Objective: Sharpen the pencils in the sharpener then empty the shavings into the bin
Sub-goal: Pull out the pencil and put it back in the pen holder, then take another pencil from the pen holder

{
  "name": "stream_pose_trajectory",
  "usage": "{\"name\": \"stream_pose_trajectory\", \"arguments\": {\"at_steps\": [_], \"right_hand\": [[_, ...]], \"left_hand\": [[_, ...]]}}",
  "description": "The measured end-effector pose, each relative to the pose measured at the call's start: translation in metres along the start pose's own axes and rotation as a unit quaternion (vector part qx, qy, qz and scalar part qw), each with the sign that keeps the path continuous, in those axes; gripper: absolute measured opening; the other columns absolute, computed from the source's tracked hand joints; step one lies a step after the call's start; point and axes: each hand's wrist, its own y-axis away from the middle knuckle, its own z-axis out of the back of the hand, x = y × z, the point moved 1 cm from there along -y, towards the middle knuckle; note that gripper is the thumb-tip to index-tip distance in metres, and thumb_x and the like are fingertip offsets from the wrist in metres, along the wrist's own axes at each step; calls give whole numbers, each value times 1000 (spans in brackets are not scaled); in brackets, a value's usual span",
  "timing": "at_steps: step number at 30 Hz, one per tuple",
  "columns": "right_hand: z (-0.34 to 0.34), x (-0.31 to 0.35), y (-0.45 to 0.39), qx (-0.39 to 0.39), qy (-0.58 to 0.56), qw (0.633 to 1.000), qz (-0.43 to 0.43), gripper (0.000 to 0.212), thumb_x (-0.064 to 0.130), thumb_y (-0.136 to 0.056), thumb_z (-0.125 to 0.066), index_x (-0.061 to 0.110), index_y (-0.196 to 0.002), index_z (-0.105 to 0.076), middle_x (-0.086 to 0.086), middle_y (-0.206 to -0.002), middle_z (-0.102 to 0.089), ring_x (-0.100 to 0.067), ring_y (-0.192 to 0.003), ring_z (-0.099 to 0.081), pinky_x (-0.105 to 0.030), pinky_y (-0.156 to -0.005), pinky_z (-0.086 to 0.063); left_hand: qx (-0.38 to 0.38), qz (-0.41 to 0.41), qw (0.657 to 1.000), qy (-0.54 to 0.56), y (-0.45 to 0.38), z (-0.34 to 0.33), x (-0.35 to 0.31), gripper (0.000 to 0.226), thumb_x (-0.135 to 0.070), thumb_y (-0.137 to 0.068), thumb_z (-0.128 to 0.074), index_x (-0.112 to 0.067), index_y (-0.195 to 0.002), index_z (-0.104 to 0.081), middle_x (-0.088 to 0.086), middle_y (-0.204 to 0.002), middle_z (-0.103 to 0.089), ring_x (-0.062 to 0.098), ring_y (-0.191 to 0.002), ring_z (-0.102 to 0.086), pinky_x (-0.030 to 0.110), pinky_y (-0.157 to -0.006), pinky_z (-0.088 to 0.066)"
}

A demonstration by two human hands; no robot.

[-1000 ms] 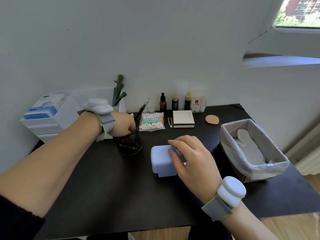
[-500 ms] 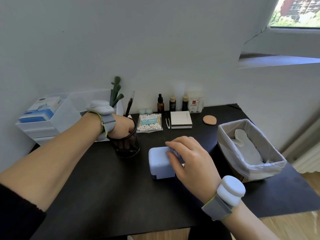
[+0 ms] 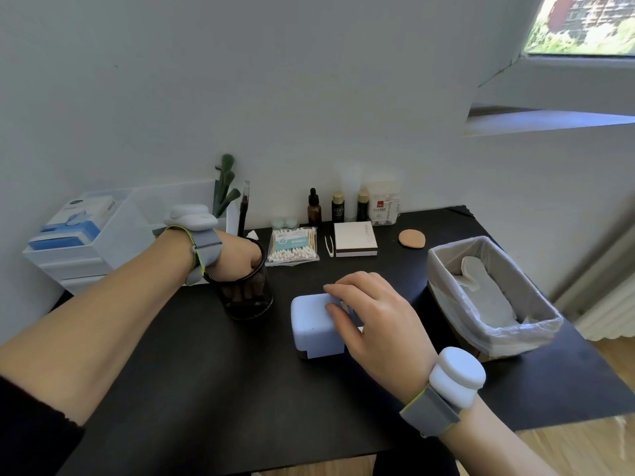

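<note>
Fingers of the left hand (image 3: pixel 237 259) reach down inside the black mesh pen holder (image 3: pixel 248 297), hidden by its rim, so whether they grip the dark pencil (image 3: pixel 243 214) standing up behind it cannot be told. The right hand (image 3: pixel 374 321) lies with fingers loosely spread across the pale blue sharpener (image 3: pixel 314 326) at mid-desk, left of the lined bin (image 3: pixel 494 300).

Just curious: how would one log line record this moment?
left hand: fingers inside mesh cup | right hand: resting on blue sharpener | bin: untouched
</note>
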Motion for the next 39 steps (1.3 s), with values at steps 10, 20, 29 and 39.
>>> {"name": "stream_pose_trajectory", "arguments": {"at_steps": [10,20,29,39], "right_hand": [[0,0,0,9,3,1000,-5,26,27,-94,-54,18,-115,-67,6,-108,-63,-11,-99,-56,-28,-80,-52],[0,0,0,15,3,1000,-9,26,28,-94,-55,19,-116,-67,6,-109,-63,-10,-100,-56,-27,-80,-53],[1,1,0,14,6,1000,-9,27,29,-95,-53,19,-116,-66,7,-109,-62,-9,-100,-55,-26,-80,-52],[2,1,0,11,6,1000,-3,25,27,-95,-54,18,-115,-66,5,-108,-62,-11,-99,-56,-27,-80,-52]], "left_hand": [[12,-15,1000,6,-7,-1,2,29,-5,-103,-41,7,-124,-57,7,-84,-59,22,-73,-59,23,-66,-43],[-19,-19,999,-31,-15,-4,6,24,-12,-100,-51,2,-115,-63,-1,-73,-52,12,-59,-46,10,-50,-40],[36,-73,996,-43,-13,2,9,35,-26,-90,-70,-7,-119,-68,3,-100,-69,15,-78,-60,5,-50,-46],[-68,-115,983,-129,6,9,15,15,-13,-89,-59,-26,-89,-68,-10,-75,-63,15,-74,-62,22,-66,-51]]}}
